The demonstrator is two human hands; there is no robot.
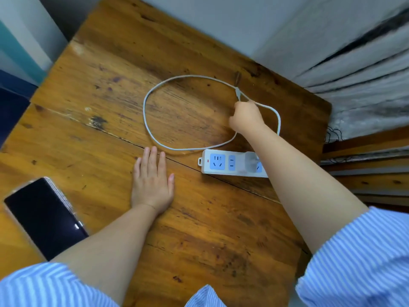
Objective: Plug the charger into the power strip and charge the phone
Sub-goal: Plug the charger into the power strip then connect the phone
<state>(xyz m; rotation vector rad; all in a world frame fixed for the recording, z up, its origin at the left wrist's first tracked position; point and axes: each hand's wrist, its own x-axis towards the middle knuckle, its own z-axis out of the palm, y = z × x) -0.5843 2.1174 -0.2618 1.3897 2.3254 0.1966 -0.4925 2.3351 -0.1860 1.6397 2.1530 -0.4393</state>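
A white power strip [218, 162] with blue sockets lies on the wooden table [110, 89], partly under my right forearm. A white charger block [251, 161] sits in one of its sockets. The white cable [150, 134] runs in a wide loop over the table behind the strip. My right hand [246, 117] is closed on the cable near its free plug end [237, 92], which sticks out beyond the fingers. My left hand [152, 180] rests flat on the table, fingers spread, holding nothing. The dark phone [45, 216] lies screen up at the table's left front.
A grey wall stands behind the table. Folded grey-white bedding [365, 69] and a wooden bed frame [365, 171] border the table's right side. A dark blue object [11, 107] sits off the left edge.
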